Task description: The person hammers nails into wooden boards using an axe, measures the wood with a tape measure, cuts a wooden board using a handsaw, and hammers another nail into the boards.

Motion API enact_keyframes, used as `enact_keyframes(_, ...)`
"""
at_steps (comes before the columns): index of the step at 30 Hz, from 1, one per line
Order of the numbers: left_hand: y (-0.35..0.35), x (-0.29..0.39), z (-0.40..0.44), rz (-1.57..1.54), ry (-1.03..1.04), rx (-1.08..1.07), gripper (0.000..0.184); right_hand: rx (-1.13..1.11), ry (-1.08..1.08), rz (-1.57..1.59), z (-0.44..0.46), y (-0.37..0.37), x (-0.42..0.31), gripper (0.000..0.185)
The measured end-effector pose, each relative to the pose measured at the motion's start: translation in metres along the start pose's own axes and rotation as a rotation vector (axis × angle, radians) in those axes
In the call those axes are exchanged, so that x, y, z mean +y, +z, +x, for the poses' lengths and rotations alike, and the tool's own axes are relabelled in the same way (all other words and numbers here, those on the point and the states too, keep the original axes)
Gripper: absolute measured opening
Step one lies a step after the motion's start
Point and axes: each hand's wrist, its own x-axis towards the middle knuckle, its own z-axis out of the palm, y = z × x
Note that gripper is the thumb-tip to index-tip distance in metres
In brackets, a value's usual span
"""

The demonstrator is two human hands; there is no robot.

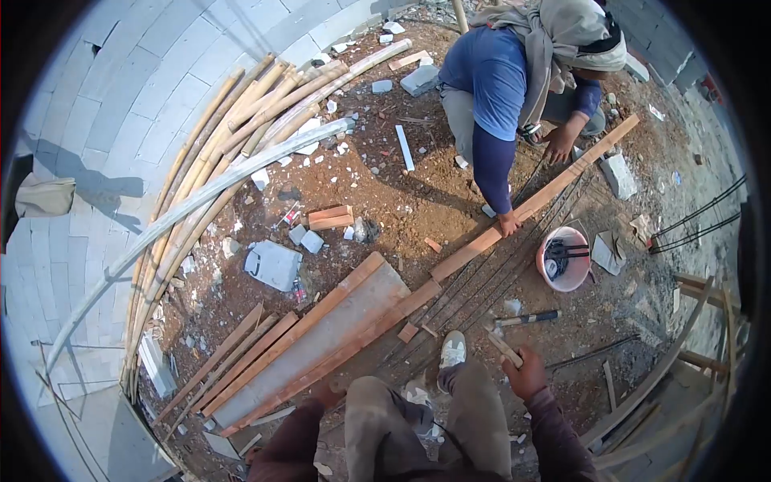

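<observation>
My right hand (526, 373) is closed around a short wooden stick (504, 347), which may be a tool handle. Just beyond it a hammer with a black grip (528, 319) lies on the ground. My left hand (325, 394) is low beside my knee, close to the edge of a reddish wooden plank (341, 341); its fingers are too dark to make out. That plank and another plank (297, 325) flank a long grey panel (321, 341). A long timber (534, 201) extends from the plank's upper end toward a crouching co-worker (502, 88), whose hand (508, 223) rests on it.
Bamboo poles (233, 136) and a pale metal length (201, 189) lie along the block wall (120, 88). A pink bucket (564, 259) holds dark tools. Thin steel bars (482, 285) run beside the timber. A white block (273, 265) and rubble litter the soil.
</observation>
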Motion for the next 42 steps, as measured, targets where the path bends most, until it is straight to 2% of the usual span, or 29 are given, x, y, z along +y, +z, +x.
enact_keyframes(1, -0.015, -0.017, -0.024, 0.039, -0.086, -0.08, 0.068, -0.035, 0.058, -0.069, -0.014, -0.01, 0.005, 0.031)
enact_keyframes(4, -0.039, -0.105, -0.042, 0.024, 0.15, -0.154, 0.067, -0.014, 0.19, -0.145, -0.048, -0.032, 0.002, 0.036)
enact_keyframes(6, -0.084, -0.121, -0.057, 0.092, 0.14, -0.068, 0.062, -0.036, 0.317, -0.147, -0.064, -0.03, 0.009, 0.039)
enact_keyframes(7, -0.12, -0.11, -0.06, 0.127, 0.146, -0.023, 0.061, -0.039, 0.384, -0.149, -0.068, -0.029, 0.011, 0.04)
enact_keyframes(8, -0.18, -0.059, -0.085, -0.052, -0.056, 0.013, 0.057, -0.044, 0.409, -0.141, -0.073, -0.03, 0.009, 0.042)
enact_keyframes(9, -0.196, -0.057, -0.09, -0.196, 0.008, 0.215, 0.052, -0.056, 0.438, -0.131, -0.074, -0.031, 0.004, 0.043)
enact_keyframes(10, -0.234, -0.041, -0.091, -0.179, 0.055, 0.12, 0.05, -0.063, 0.467, -0.117, -0.075, -0.028, 0.001, 0.045)
enact_keyframes(11, -0.249, -0.047, -0.083, -0.162, 0.126, 0.158, 0.05, -0.024, 0.475, -0.099, -0.08, -0.02, 0.003, 0.046)
enact_keyframes(12, -0.267, -0.05, -0.065, -0.146, 0.21, 0.204, 0.049, 0.03, 0.48, -0.079, -0.079, -0.014, 0.006, 0.046)
enact_keyframes(15, -0.339, -0.03, -0.006, -0.104, 0.133, -0.068, 0.048, 0.204, 0.602, 0.015, -0.091, 0.007, -0.008, 0.047)
enact_keyframes(18, -0.41, -0.002, 0.096, 0.235, 0.305, -0.11, 0.048, 0.377, 0.879, 0.168, -0.123, 0.053, -0.045, 0.043)
enact_keyframes(19, -0.433, 0.012, 0.137, 0.291, 0.356, -0.137, 0.049, 0.468, 0.975, 0.252, -0.132, 0.063, -0.081, 0.04)
enact_keyframes(20, -0.464, 0.028, 0.183, 0.353, 0.41, -0.166, 0.051, 0.567, 1.074, 0.339, -0.138, 0.077, -0.117, 0.037)
enact_keyframes(21, -0.489, 0.027, 0.247, 0.283, 0.588, -0.1, 0.045, 0.791, 1.091, 0.38, -0.142, 0.112, -0.141, 0.035)
enact_keyframes(22, -0.522, 0.052, 0.285, 0.307, 0.645, -0.126, 0.04, 0.988, 1.103, 0.384, -0.155, 0.145, -0.166, 0.034)
enact_keyframes(23, -0.556, 0.075, 0.326, 0.33, 0.702, -0.151, 0.035, 1.03, 1.243, 0.428, -0.16, 0.167, -0.197, 0.033)
enact_keyframes(24, -0.588, 0.121, 0.318, 0.325, 0.765, -0.194, 0.033, 1.063, 1.369, 0.468, -0.159, 0.187, -0.235, 0.033)
enact_keyframes(25, -0.621, 0.178, 0.296, 0.319, 0.827, -0.239, 0.032, 1.128, 1.384, 0.43, -0.158, 0.206, -0.27, 0.033)
enact_keyframes(26, -0.64, 0.203, 0.302, 0.319, 0.87, -0.038, 0.038, 1.208, 1.386, 0.387, -0.149, 0.221, -0.297, 0.033)
enact_keyframes(27, -0.666, 0.219, 0.347, 0.308, 0.878, -0.015, 0.036, 1.292, 1.391, 0.343, -0.138, 0.236, -0.321, 0.033)
enact_keyframes(28, -0.681, 0.242, 0.36, 0.275, 0.914, -0.009, 0.034, 1.377, 1.434, 0.452, -0.126, 0.246, -0.347, 0.033)
enact_keyframes(30, -0.699, 0.287, 0.366, 0.38, 0.875, -0.12, 0.03, 1.556, 1.509, 0.674, -0.101, 0.263, -0.396, 0.031)
enact_keyframes(32, -0.698, 0.32, 0.382, 0.559, 0.908, -0.284, 0.029, 1.662, 1.565, 0.811, -0.07, 0.318, -0.432, 0.029)
enact_keyframes(34, -0.676, 0.347, 0.371, 0.769, 0.884, -0.29, 0.029, 1.762, 1.582, 0.973, -0.03, 0.365, -0.466, 0.027)
enact_keyframes(36, -0.654, 0.37, 0.434, 0.961, 1.285, -0.439, 0.031, 1.878, 1.6, 1.122, 0.017, 0.382, -0.508, 0.025)
enact_keyframes(37, -0.622, 0.376, 0.352, 1.005, 1.129, -0.367, 0.034, 1.951, 1.615, 1.163, 0.038, 0.382, -0.527, 0.024)
enact_keyframes(39, -0.571, 0.389, 0.31, 1.108, 1.094, -0.494, 0.035, 1.996, 1.639, 1.324, 0.089, 0.414, -0.558, 0.023)
enact_keyframes(41, -0.529, 0.389, 0.297, 1.086, 1.143, -0.571, 0.037, 2.058, 1.648, 1.389, 0.135, 0.434, -0.584, 0.023)
enact_keyframes(42, -0.513, 0.388, 0.286, 1.151, 1.259, -0.598, 0.039, 2.1, 1.654, 1.374, 0.158, 0.438, -0.596, 0.023)
